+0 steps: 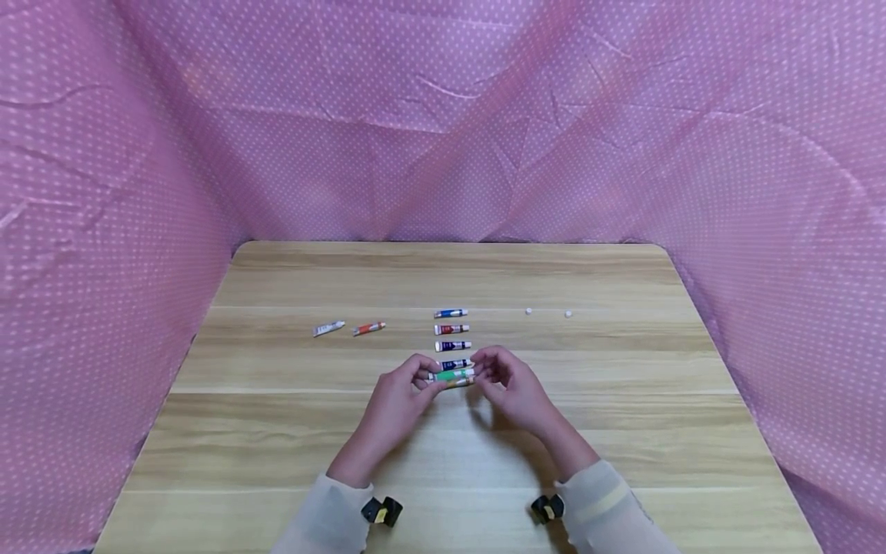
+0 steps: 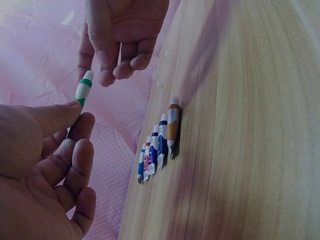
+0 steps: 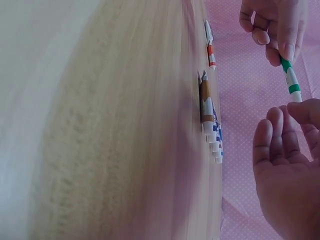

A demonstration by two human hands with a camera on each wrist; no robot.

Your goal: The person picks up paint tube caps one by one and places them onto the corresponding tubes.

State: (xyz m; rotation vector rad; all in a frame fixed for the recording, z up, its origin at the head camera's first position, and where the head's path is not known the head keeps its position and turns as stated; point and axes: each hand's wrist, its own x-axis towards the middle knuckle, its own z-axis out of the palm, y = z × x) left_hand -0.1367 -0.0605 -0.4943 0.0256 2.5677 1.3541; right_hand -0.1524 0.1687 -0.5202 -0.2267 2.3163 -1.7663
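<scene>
My left hand (image 1: 397,400) pinches a green paint tube (image 1: 451,375) near its tail end, between thumb and forefinger. The tube is raised above the table, its white cap (image 3: 296,96) pointing toward my right hand (image 1: 515,388). That hand has its fingers relaxed and spread around the cap end, thumb and fingertips close to it. Below the green tube lies an ochre paint tube (image 2: 173,120), partly covered in the head view. Beyond it, in a row, lie a dark blue tube (image 1: 454,365), a purple tube (image 1: 453,346), a red tube (image 1: 451,329) and a blue tube (image 1: 451,313).
Left of the row, a white tube (image 1: 328,328) and an orange tube (image 1: 369,328) lie slanted on the wooden table (image 1: 277,431). Two small white caps, a nearer-in one (image 1: 528,311) and an outer one (image 1: 568,314), sit at the right. Pink dotted cloth (image 1: 443,154) surrounds the table.
</scene>
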